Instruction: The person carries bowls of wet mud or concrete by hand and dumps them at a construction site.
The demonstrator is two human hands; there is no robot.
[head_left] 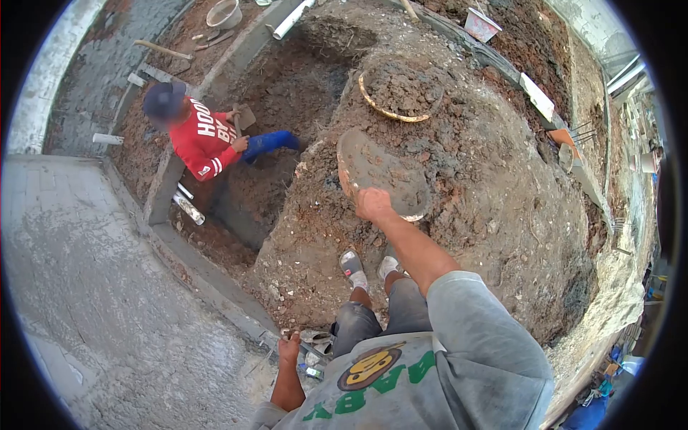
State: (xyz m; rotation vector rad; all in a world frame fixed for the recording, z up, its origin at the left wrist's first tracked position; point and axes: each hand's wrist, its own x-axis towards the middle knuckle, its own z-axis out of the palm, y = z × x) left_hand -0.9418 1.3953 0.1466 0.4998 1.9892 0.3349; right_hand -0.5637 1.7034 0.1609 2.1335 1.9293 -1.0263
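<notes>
My right hand (374,204) is closed on the near rim of a wide, shallow, mud-coated basin (383,168), which rests tilted on the soil in front of my feet. Beyond it lies a second basin (394,112) with a yellowish rim, heaped with dark clods of earth. My left hand (289,347) is raised at my left side with its fingers curled together. Whatever it may hold is too small to make out.
A person in a red top (204,140) stands in the dug pit (279,93), holding a shovel (245,116). Concrete beams (208,269) and white pipes (190,209) edge the pit. A white bucket (481,26) stands at the back, and a hoe handle (163,49) lies far left.
</notes>
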